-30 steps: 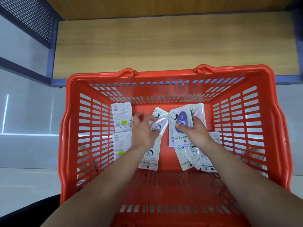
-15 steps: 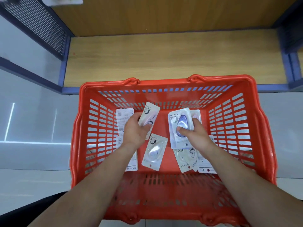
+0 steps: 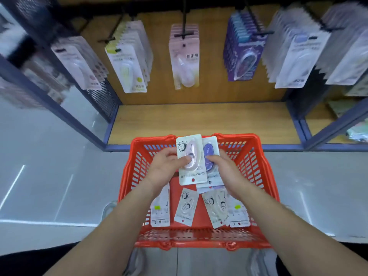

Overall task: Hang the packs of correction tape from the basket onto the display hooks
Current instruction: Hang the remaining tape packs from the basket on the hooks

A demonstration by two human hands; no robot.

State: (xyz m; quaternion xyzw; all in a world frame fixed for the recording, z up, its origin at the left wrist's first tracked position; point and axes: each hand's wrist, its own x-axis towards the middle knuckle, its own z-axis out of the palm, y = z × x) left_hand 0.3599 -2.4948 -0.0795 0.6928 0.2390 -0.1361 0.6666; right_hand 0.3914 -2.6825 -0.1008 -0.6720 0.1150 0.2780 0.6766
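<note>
Several packed hooks (image 3: 184, 26), perhaps six, hang above a wooden shelf (image 3: 199, 122).

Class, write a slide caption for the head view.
Left hand holds a pink pack, right hand a purple pack, over the basket below stocked hooks.

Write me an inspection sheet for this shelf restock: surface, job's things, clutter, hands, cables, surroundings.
Surface: wooden shelf behind the red basket.
Job's things: pink pack and purple pack held above the basket; about four loose packs on its floor.
Clutter: nothing seen.
Hands: left hand grips the pink pack, right hand the purple pack.
Cables: nothing seen.
Surroundings: display hooks above, loaded with hanging packs; mesh side panel at left.
</note>
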